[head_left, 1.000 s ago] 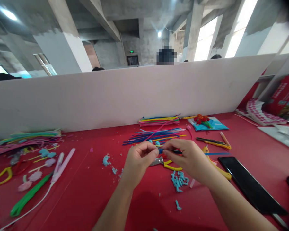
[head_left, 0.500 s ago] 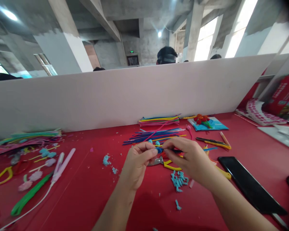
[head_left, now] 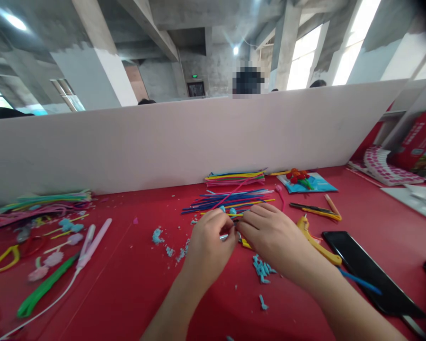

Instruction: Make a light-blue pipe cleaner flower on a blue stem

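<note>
My left hand (head_left: 211, 246) and my right hand (head_left: 268, 232) meet over the middle of the table, both closed, fingertips pinched together. Between them is a blue pipe cleaner (head_left: 361, 281); its pinched part is mostly hidden by my fingers. Its free end shows past my right forearm, over the phone's edge. Beneath the hands lie pliers with yellow handles (head_left: 246, 244), largely covered. Just nearer to me is a pile of short light-blue twisted pieces (head_left: 262, 269), with a single piece (head_left: 262, 302) apart from it.
Pipe cleaner bundles (head_left: 234, 178) lie before the white partition (head_left: 170, 147). Right are a yellow glue gun (head_left: 317, 244), a black phone (head_left: 371, 274) and tweezers (head_left: 314, 210). Left are a pink-white corded tool (head_left: 92, 244), a green bundle (head_left: 46, 286) and yellow-handled scissors (head_left: 5, 259). Light-blue fluff (head_left: 157, 236) is scattered.
Both hands have turned over, knuckles now upward, and drawn closer together. The pipe cleaner's free end has swung down toward me, from beyond my right hand to beside my forearm.
</note>
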The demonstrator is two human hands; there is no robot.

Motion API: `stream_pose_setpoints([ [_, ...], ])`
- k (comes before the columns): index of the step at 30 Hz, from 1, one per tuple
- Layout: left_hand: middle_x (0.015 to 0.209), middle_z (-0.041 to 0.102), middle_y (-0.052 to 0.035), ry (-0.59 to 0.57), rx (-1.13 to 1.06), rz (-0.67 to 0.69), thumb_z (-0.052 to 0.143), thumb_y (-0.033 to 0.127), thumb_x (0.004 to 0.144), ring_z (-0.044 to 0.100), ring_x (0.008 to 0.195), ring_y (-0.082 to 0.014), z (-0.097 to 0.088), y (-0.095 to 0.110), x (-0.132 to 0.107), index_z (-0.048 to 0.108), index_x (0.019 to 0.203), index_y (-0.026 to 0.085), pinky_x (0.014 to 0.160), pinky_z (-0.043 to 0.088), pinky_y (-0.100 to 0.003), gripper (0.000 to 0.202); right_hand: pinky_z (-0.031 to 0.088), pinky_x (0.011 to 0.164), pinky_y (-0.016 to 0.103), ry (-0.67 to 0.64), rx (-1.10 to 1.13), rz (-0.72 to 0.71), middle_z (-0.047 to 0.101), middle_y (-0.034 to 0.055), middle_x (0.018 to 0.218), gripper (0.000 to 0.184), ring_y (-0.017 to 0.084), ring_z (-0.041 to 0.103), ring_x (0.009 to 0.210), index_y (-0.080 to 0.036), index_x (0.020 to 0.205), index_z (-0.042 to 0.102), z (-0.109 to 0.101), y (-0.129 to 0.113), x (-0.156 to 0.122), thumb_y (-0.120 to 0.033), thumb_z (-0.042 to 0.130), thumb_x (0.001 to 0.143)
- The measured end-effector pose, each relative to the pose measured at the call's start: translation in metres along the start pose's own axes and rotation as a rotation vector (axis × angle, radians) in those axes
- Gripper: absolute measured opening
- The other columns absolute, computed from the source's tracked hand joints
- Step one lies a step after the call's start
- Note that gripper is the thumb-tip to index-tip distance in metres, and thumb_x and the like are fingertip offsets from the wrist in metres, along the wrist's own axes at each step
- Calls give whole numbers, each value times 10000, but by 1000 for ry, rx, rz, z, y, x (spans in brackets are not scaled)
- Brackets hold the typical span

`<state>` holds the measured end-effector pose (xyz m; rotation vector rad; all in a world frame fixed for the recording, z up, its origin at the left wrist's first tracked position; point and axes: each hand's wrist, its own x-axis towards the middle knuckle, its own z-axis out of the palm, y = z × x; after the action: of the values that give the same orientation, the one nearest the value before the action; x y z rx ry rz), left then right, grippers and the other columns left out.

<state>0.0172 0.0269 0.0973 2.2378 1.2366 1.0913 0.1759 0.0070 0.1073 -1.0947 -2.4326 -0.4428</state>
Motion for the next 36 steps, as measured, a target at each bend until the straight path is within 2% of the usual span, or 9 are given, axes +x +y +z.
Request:
stream_pose_setpoints([
  [5,615,477,25,-301,-509,-241,561,145,707,403,600,-108,-16,-5,4,537,622,166,556,312,-231,91,351,758,329,13,249,-7,522,8,685,221,134,412,663,-186,750,605,-21,7,-6,-138,441,891],
  [9,599,492,26,-399,-846,-333,619,146,651,383,566,-88,-18,-5,3,577,617,147,539,290,-223,55,376,718,282,21,660,19,568,14,745,132,126,467,717,-193,843,627,-24,15,-7,-217,503,883],
  [17,558,518,21,-338,-1064,-363,640,142,630,401,514,-71,-13,-2,1,624,595,143,523,305,-212,39,397,636,226,3,1528,466,573,-15,719,58,99,515,675,-174,767,619,0,12,-1,-214,659,756],
  [21,549,516,21,-212,-1100,-382,630,125,641,404,511,-67,-12,5,0,612,579,141,512,314,-202,66,372,555,203,38,1712,607,543,-33,625,108,77,475,575,-165,715,614,8,6,1,-246,685,726],
  [25,544,506,26,-37,-1202,-418,650,143,647,417,510,-63,-4,9,1,596,570,138,504,329,-189,95,387,549,217,196,1573,679,545,-24,636,133,92,477,570,-179,720,593,13,-5,3,-294,631,774],
  [29,553,507,34,138,-1197,-482,652,177,677,429,526,-64,8,7,0,600,636,147,517,349,-178,73,397,630,249,375,909,571,591,11,725,96,130,518,676,-181,774,595,17,-19,5,-200,527,839],
  [31,586,513,33,252,-1039,-428,627,184,713,444,558,-73,12,6,-1,584,652,159,541,365,-185,78,391,675,273,407,598,459,612,36,776,120,154,530,731,-172,825,602,19,-25,4,-160,486,854],
  [33,645,528,23,351,-729,-284,597,176,748,469,619,-92,13,5,-2,567,666,168,592,384,-205,87,375,669,289,375,385,379,610,51,767,147,170,526,727,-156,835,599,20,-27,4,-140,456,863],
  [36,693,529,3,346,-228,-6,553,146,782,476,684,-122,8,4,-3,545,669,169,657,382,-247,116,330,612,296,263,165,281,563,39,672,196,164,477,640,-152,710,568,16,-25,3,-118,441,855],
])
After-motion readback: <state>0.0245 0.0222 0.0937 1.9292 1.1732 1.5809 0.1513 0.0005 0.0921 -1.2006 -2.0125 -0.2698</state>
